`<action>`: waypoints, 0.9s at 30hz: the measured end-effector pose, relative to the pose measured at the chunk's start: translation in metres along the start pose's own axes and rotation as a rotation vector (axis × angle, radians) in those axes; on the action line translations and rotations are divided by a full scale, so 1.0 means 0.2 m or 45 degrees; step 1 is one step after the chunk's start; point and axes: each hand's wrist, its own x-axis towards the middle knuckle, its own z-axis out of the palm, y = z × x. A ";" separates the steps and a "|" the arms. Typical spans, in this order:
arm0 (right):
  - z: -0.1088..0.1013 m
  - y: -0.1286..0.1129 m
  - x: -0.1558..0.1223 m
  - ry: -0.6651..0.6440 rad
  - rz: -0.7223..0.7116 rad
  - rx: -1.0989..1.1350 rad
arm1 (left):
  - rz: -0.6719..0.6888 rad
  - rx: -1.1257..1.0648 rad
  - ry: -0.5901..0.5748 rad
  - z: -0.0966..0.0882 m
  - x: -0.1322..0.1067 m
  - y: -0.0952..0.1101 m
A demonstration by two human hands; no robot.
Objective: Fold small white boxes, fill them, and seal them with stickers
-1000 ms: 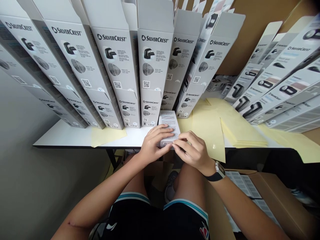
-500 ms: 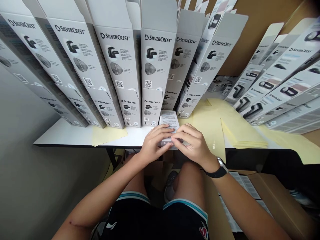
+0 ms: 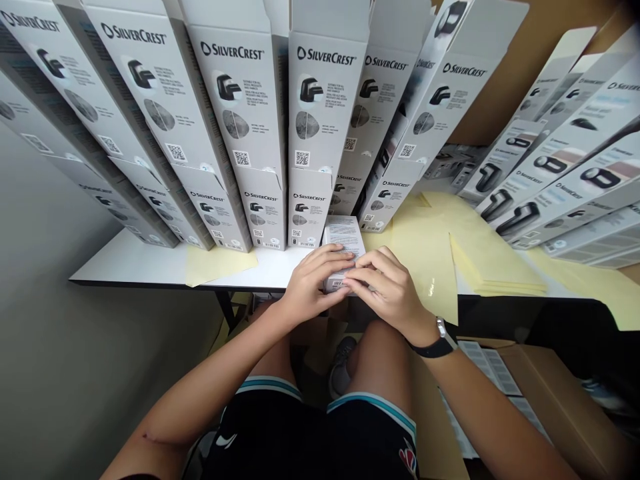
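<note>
A small white printed box (image 3: 344, 237) lies flat at the front edge of the white table (image 3: 135, 265). My left hand (image 3: 311, 281) rests over its left side, fingers curled onto the top. My right hand (image 3: 389, 288), a dark watch on its wrist, presses its bent fingertips on the near right part of the box, touching my left fingers. The near end of the box is hidden under both hands.
Several tall grey SilverCrest cartons (image 3: 320, 127) stand open in a row behind the box. More cartons (image 3: 555, 180) lie stacked at the right. Yellow sheets (image 3: 440, 247) cover the table's right side; one (image 3: 215, 261) lies left. Label sheets (image 3: 493, 373) sit in a brown box below.
My right hand has slid left and up over the box until its fingertips meet my left hand. The box and my left hand have stayed in place.
</note>
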 end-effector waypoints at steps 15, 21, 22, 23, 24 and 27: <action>-0.04 0.03 -0.01 -0.009 0.130 0.245 | -0.110 -0.175 0.036 -0.02 0.00 0.02; -0.06 0.04 -0.03 -0.046 0.210 0.380 | -0.031 -0.131 0.081 -0.01 0.02 0.01; -0.05 0.04 -0.03 -0.036 0.234 0.386 | -0.022 -0.126 0.079 -0.01 0.02 0.01; -0.04 0.03 -0.03 -0.016 0.258 0.386 | -0.015 -0.119 0.076 -0.01 0.01 0.01; -0.03 0.03 -0.03 0.009 0.279 0.379 | -0.012 -0.111 0.073 -0.01 0.01 0.01; 0.00 0.01 -0.03 0.122 0.273 0.333 | -0.037 -0.079 0.049 -0.01 0.01 0.01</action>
